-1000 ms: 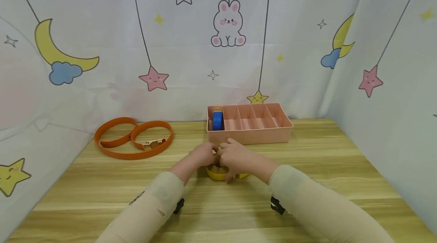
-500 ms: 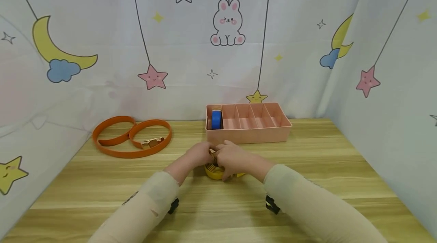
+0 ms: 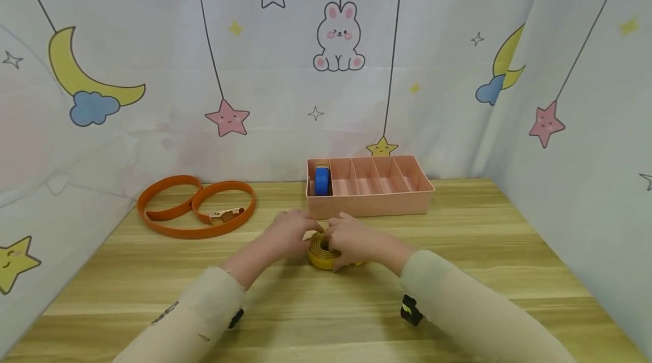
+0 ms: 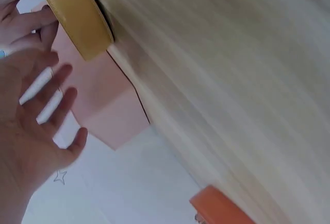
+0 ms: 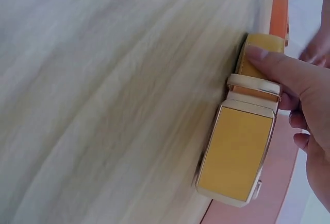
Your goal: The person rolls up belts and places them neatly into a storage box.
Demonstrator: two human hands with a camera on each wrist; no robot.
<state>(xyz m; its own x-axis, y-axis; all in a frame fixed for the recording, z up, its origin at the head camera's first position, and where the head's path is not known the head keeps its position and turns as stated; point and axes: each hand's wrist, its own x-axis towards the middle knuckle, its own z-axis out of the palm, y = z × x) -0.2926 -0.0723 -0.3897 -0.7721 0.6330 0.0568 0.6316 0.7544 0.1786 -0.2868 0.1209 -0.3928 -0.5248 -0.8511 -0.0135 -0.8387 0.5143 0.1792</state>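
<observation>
A yellow belt [image 3: 320,261], rolled into a coil, stands on edge-up turns on the wooden table. My right hand [image 3: 359,241] grips the coil from its right side. In the right wrist view the thumb [image 5: 268,62] presses on the yellow strap near a gold-framed buckle [image 5: 236,152] with a yellow face. My left hand [image 3: 287,233] is just left of the coil; the left wrist view shows its fingers spread [image 4: 62,100] and apart from the belt, holding nothing.
Behind the hands stands a pink divided box [image 3: 369,206], with a rolled blue belt [image 3: 322,180] in its leftmost compartment. A loosely looped orange belt [image 3: 204,233] with a gold buckle lies at the back left. A patterned curtain [image 3: 275,63] hangs behind the table.
My left hand has drawn back to the left from the coiled yellow belt, and its fingers have opened. The right hand stays on the coil.
</observation>
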